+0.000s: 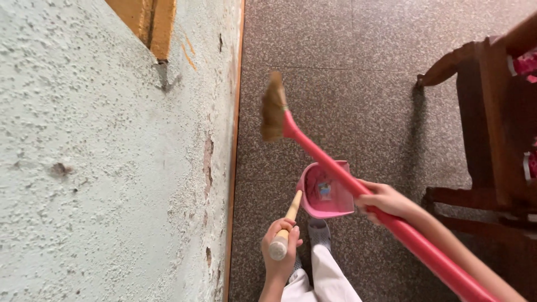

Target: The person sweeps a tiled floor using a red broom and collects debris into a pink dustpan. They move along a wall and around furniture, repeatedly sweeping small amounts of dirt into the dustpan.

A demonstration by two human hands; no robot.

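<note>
My left hand (279,246) grips the wooden handle (291,215) of a pink dustpan (321,198), which hangs just above the floor in front of my foot (319,232). My right hand (383,200) is closed around the pink shaft (324,156) of a broom. The shaft runs from the lower right up to the straw head (273,109), which sits near the base of the wall. A small picture sticker shows inside the dustpan.
A rough pale green wall (112,168) fills the left half, with an orange skirting strip (235,151) at its foot. Speckled brown floor tiles (347,67) lie ahead. Dark wooden furniture (492,123) stands close on the right.
</note>
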